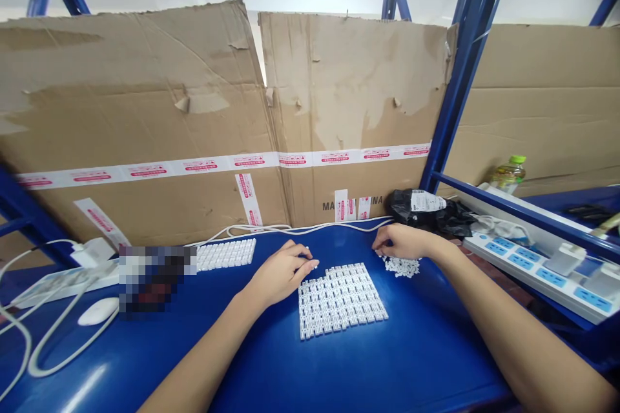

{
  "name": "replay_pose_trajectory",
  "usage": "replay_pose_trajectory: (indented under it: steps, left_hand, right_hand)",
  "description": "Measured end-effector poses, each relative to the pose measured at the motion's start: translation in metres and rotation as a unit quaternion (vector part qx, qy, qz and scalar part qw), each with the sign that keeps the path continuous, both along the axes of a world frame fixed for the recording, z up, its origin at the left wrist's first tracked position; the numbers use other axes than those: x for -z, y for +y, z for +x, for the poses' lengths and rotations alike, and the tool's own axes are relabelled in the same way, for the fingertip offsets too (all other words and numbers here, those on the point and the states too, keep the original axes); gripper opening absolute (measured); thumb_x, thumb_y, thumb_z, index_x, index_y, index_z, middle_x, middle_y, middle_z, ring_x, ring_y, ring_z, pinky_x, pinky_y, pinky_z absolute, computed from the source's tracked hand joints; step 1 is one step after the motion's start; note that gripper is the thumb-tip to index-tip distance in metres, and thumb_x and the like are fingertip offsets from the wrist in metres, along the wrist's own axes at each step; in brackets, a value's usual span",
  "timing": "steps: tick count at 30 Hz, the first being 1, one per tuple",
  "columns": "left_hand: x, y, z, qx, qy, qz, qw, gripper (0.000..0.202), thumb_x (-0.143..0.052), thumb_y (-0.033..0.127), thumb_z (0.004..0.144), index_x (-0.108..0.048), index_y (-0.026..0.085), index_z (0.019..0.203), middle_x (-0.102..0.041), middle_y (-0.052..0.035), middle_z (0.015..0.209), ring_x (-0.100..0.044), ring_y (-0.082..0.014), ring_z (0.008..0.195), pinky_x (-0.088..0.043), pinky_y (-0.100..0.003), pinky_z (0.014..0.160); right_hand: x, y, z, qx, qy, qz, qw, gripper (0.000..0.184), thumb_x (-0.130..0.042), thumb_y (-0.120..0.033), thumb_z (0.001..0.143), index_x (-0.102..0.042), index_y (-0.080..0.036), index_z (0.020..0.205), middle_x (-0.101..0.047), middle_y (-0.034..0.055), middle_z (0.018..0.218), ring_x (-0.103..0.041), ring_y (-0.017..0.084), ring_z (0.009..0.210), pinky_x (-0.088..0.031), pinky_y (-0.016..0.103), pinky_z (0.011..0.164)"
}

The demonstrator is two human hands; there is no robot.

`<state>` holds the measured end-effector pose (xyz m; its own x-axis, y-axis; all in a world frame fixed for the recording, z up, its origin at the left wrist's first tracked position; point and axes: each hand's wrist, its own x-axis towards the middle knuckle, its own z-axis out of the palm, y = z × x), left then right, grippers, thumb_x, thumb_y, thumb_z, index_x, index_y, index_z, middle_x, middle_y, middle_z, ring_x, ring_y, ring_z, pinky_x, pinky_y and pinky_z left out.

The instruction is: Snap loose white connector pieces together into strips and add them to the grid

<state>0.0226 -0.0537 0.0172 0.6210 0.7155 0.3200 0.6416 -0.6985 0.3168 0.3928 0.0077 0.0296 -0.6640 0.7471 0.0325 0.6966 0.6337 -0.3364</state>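
My left hand [283, 272] is closed at the upper left corner of a block of small white plastic pieces [341, 302] laid side by side in rows on the blue tabletop. A bit of white shows at its thumb and fingertips, which looks like one such piece. To the right, my right hand [400, 241] reaches over a loose heap of tiny white parts [403, 266], its fingertips pinched together at the heap's left edge. Whatever lies between those fingertips is too small to make out.
More white pieces in rows [227, 254] lie at the back left, beside a pixelated area. A white mouse-shaped object [98, 312] and cables are at left. Black plastic bag [436, 213] and power strip [542, 271] sit at right. Cardboard panels [217, 116] stand behind.
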Motion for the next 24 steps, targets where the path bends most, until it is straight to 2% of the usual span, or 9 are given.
replay_pose_trajectory:
  steps: [3,7,13,18,24]
  left_hand:
    - [0.004,0.006,-0.002,-0.003,-0.005,0.008,1.0,0.032,-0.053,0.036,0.107,-0.083,0.026,0.104,-0.079,-0.0025,0.116,-0.061,-0.0256,0.107,-0.05,-0.042,0.096]
    - [0.011,0.012,-0.002,-0.01,-0.011,0.02,1.0,0.018,-0.067,0.028,0.098,-0.082,0.026,0.107,-0.082,-0.0006,0.11,-0.063,-0.0259,0.104,-0.053,-0.041,0.093]
    - [0.016,0.012,0.001,-0.052,-0.057,0.017,0.997,0.021,-0.073,0.02,0.089,-0.08,0.025,0.108,-0.082,-0.0013,0.106,-0.068,-0.0257,0.102,-0.057,-0.043,0.091]
    - [0.015,0.01,0.006,-0.075,-0.171,-0.012,0.982,0.024,-0.069,0.022,0.09,-0.076,0.023,0.112,-0.08,-0.0042,0.106,-0.075,-0.0216,0.092,-0.063,-0.037,0.082]
    - [0.014,0.005,0.019,-0.1,-0.312,-0.079,0.942,0.031,-0.073,0.028,0.086,-0.072,0.02,0.116,-0.079,-0.0074,0.105,-0.077,-0.0209,0.089,-0.066,-0.035,0.079]
  right_hand:
    - [-0.004,-0.003,-0.002,0.01,-0.009,-0.012,1.0,0.022,-0.072,-0.022,0.081,-0.086,-0.022,0.098,-0.081,0.0076,0.104,-0.076,0.028,0.092,-0.056,0.033,0.084]
    - [-0.004,-0.005,-0.01,0.02,-0.004,-0.005,1.0,0.018,-0.072,-0.022,0.082,-0.086,-0.022,0.093,-0.082,0.0062,0.098,-0.075,0.026,0.087,-0.055,0.033,0.081]
    - [0.004,-0.013,-0.034,-0.015,0.024,0.074,0.997,0.025,-0.061,-0.014,0.091,-0.082,-0.02,0.103,-0.079,0.0082,0.101,-0.072,0.024,0.088,-0.054,0.034,0.085]
    - [0.014,-0.012,-0.048,-0.024,0.068,0.095,0.993,0.023,-0.057,-0.014,0.096,-0.077,-0.019,0.104,-0.075,0.0093,0.102,-0.07,0.023,0.092,-0.054,0.034,0.087]
    - [0.027,-0.006,-0.053,-0.006,0.083,0.126,0.988,0.028,-0.057,-0.003,0.087,-0.074,-0.018,0.103,-0.075,0.0068,0.099,-0.069,0.021,0.086,-0.053,0.031,0.084]
